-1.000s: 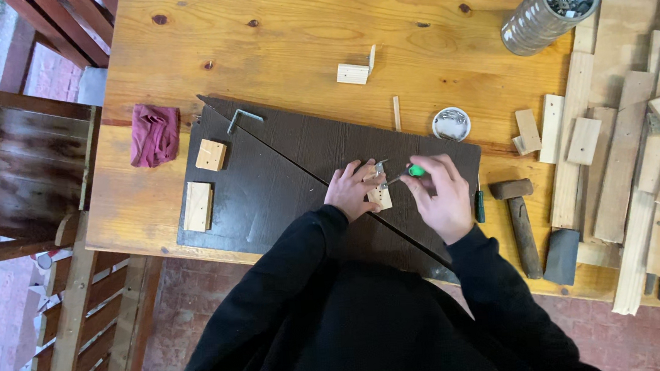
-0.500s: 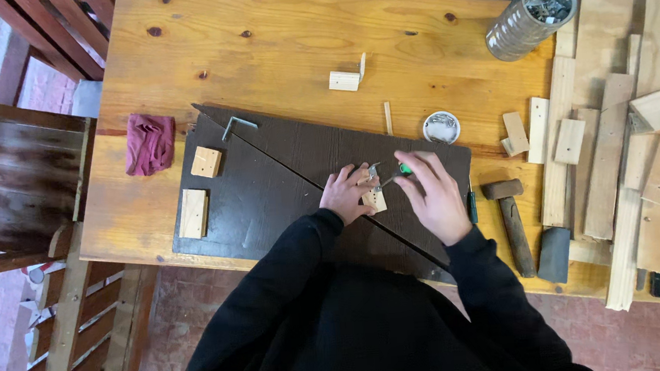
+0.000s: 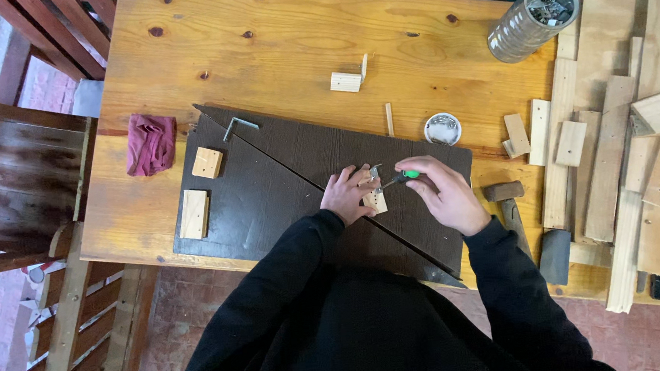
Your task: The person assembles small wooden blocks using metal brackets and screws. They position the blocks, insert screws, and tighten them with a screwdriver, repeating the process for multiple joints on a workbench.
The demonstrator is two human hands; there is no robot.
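A small block of pale wood (image 3: 377, 200) lay on a dark brown board (image 3: 284, 189), close to the diagonal seam that crossed it. The left hand (image 3: 348, 194) pressed down on the block, fingers spread over its near edge, apparently to keep it from sliding. A small metal piece (image 3: 376, 172) stood at the block's top end; it was too small to tell whether it was a bracket or a hinge. The right hand (image 3: 443, 193) was closed around a screwdriver (image 3: 401, 177) with a green handle, its tip aimed at that metal piece, so the left hand's grip steadied the work while the right hand's grip drove the tool.

The board was flat, matte and faintly grained, and lay on a surface of varnished, knotty pine (image 3: 282, 49). Two more pale blocks, one square (image 3: 207, 162) and one oblong (image 3: 193, 214), sat on the board's left part, well apart from the hands. A bent metal key (image 3: 238, 125) lay near its upper left edge. Beyond the board were a crumpled dark red rag (image 3: 150, 143), a small block with a thin strip (image 3: 349, 79), a round open tin (image 3: 443, 129), and a ribbed jar (image 3: 529, 18) lying on its side with metal bits inside. A hammer (image 3: 510, 202) with a dark head rested just right of the right hand. Rough offcuts of light wood (image 3: 629, 149) were heaped along the right edge.
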